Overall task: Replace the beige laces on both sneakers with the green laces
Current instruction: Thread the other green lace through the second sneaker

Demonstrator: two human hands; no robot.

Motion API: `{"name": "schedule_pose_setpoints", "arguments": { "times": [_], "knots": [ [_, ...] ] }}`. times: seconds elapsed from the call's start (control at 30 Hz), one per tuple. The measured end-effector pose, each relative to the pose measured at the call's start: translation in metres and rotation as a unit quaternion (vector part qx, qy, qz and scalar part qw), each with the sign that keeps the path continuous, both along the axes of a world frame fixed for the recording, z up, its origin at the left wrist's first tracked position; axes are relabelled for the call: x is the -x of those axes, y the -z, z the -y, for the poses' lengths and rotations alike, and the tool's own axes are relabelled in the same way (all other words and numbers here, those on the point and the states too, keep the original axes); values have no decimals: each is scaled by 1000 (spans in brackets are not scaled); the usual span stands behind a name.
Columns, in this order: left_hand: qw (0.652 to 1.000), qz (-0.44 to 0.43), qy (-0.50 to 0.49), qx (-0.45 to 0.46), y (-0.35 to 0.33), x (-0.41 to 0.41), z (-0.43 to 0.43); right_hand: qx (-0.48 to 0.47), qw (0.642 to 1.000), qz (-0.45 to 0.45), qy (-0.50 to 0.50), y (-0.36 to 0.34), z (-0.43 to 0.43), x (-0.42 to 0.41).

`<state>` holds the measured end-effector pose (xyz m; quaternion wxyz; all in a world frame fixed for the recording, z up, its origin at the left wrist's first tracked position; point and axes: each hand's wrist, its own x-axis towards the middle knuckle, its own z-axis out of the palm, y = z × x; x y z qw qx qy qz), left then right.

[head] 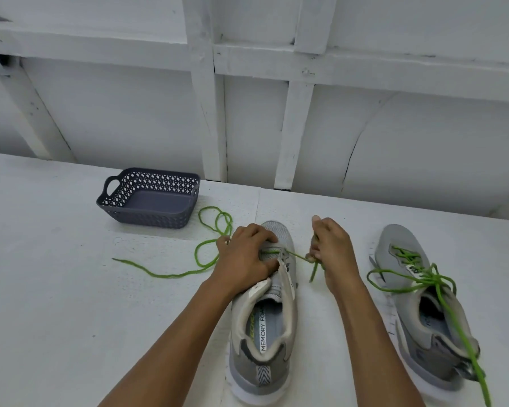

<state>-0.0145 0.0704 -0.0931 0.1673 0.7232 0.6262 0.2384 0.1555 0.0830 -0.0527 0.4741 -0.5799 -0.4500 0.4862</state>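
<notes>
1. The green lace (299, 256) is running across the lowest eyelets of the middle sneaker (260, 356), which is sitting on the white table (56, 289) with its toe pointing away from the person.
2. The left hand (244, 257) is curling over the front of that sneaker and gripping it around the tongue and toe area.
3. The right hand (329, 251) is pinching the lace just to the right of the shoe, fingers closed tight on it, and a short end is hanging down below the hand.
4. The other side of the lace is trailing off to the left in a couple of loose loops, with one long tail lying on the table (pretty messy tbh).
5. Off to the right, apart from the first shoe, the other sneaker (400, 239) is wearing a second green lace (432, 279), with big floppy loops and one end dangling past its heel.
6. A dark blue basket (147, 218) is sitting further back on the left, near the loops.
</notes>
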Motion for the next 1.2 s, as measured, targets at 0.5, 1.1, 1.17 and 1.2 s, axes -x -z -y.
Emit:
{"name": "schedule_pose_setpoints", "arguments": {
  "times": [0.5,1.1,1.17,1.2],
  "knots": [
    [1000,13,-7,-13,0,1,1,-10,998,-63,14,5,0,13],
    [992,127,5,15,-20,62,2,-19,922,376,-96,0,1,-3],
    [996,79,-20,47,-24,81,6,-18,921,386,-56,7,3,-4],
    [996,50,-36,60,-25,90,7,-16,924,380,-39,8,4,-4]
  ]
}}
